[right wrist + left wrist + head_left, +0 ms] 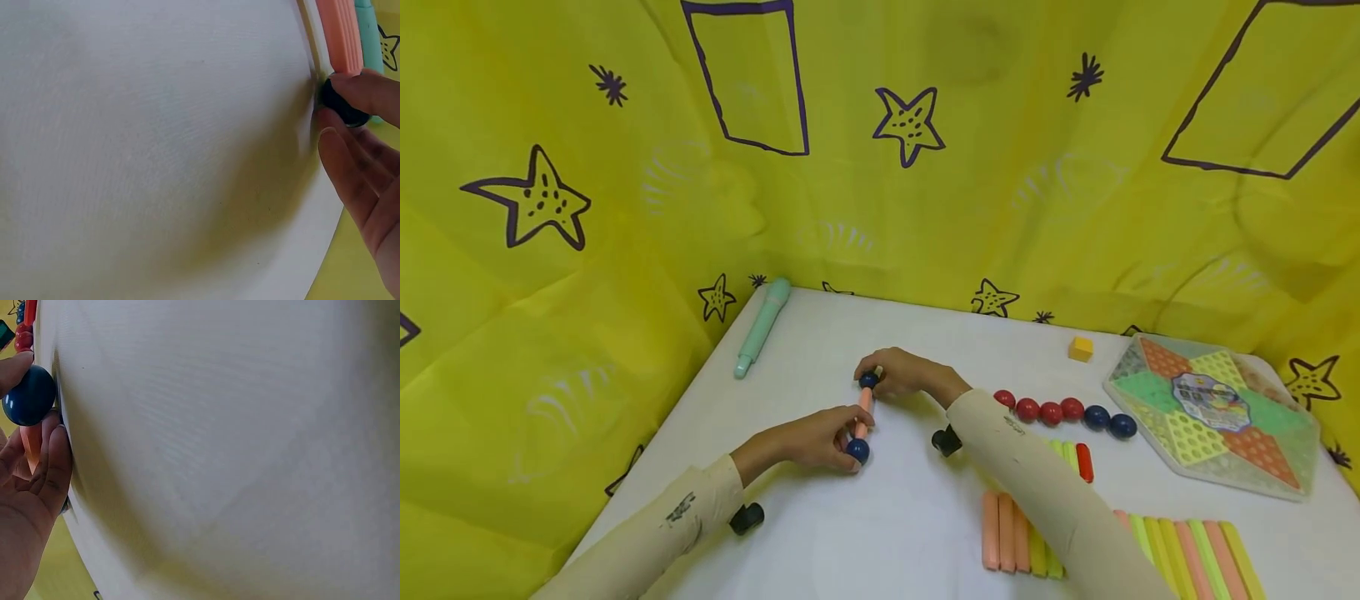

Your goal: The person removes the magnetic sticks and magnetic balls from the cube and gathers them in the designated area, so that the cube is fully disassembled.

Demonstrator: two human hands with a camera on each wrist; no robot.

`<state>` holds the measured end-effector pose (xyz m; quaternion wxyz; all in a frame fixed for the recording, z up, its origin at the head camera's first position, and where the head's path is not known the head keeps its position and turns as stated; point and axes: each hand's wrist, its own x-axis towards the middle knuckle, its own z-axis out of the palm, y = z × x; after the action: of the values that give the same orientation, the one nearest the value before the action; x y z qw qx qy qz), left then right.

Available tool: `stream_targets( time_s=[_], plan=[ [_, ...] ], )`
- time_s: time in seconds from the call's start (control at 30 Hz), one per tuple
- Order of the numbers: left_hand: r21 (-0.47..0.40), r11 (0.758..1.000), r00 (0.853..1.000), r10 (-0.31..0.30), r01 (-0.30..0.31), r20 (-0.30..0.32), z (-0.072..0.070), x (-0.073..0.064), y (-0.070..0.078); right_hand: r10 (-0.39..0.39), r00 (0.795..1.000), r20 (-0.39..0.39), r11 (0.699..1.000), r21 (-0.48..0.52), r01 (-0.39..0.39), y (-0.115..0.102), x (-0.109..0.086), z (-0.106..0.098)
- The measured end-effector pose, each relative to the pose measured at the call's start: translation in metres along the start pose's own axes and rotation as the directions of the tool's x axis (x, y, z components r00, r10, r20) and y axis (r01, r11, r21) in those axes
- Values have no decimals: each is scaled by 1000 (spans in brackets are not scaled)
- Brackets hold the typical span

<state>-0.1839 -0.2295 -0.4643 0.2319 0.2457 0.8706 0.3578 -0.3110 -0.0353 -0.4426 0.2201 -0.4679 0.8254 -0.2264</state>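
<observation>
In the head view, an orange stick (866, 402) lies between two dark blue balls on the white table. My left hand (822, 437) pinches the nearer blue ball (857, 451), at the stick's near end. With thumb and fingers, my right hand (901, 372) grips the farther blue ball (868, 380) at the other end. The left wrist view shows the near ball (30, 397) between thumb and fingers, with the orange stick (31, 447) behind it. In the right wrist view, the far ball (342, 105) is partly covered by the thumb, and the stick (340, 34) meets it.
Right of my arms lie a row of red balls (1051, 412) and blue balls (1097, 417), a red stick (1084, 462), several orange sticks (991, 532) and yellow ones. A hexagonal game box (1150, 433), an orange cube (1081, 349) and a mint-green tube (763, 327) stand farther back.
</observation>
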Motion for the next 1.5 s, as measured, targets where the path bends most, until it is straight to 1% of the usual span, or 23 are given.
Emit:
stream_targets(
  time_s=[0.07, 0.17, 0.37, 0.5, 0.63, 0.7, 0.8, 0.97, 1.03, 1.13, 1.3, 1.4, 1.5],
  plan=[
    [-3, 1000, 1000, -4, 4, -2, 0, 0, 0, -8, 1000, -6, 1000, -19, 8, -1, 1, 0],
    [-8, 1000, 1000, -13, 13, -2, -1, 0, 1, 1, 1000, -2, 999, -36, -1, -3, 2, 0],
    [-13, 1000, 1000, -16, 16, 1, -1, 1, 1, -7, 1000, 4, 999, -41, 7, -1, 2, -1],
    [-22, 1000, 1000, -2, 2, 7, -1, 1, 0, -40, 999, 16, 998, -50, 41, 3, 0, -1],
    [-19, 1000, 1000, 6, -6, 10, -2, 1, 1, -74, 997, 12, 996, -50, 74, 9, -3, -2],
    [-12, 1000, 1000, -3, 3, 14, -2, 2, 2, -63, 998, 5, 997, -39, 63, 11, -4, -2],
    [0, 1000, 1000, -15, 15, 16, -2, 2, 3, -29, 1000, 2, 1000, 6, 29, 12, -10, -6],
    [16, 999, 999, -40, 40, 14, -2, 1, 6, 65, 998, 13, 988, 139, -66, 18, -31, -21],
    [20, 999, 999, -49, 49, 13, -2, 1, 6, 103, 995, 18, 978, 182, -104, 24, -44, -29],
    [21, 998, 999, -52, 51, 12, -1, 1, 6, 160, 987, 10, 965, 207, -159, 36, -67, -39],
    [16, 999, 999, -47, 47, 18, -1, 1, 5, 249, 967, -48, 953, 191, -235, 58, -103, -50],
    [11, 999, 998, -50, 50, 23, -1, 1, 5, 266, 960, -81, 954, 165, -251, 68, -119, -50],
    [8, 999, 998, -50, 49, 28, 0, 2, 6, 274, 958, -89, 953, 156, -258, 74, -131, -48]
  ],
)
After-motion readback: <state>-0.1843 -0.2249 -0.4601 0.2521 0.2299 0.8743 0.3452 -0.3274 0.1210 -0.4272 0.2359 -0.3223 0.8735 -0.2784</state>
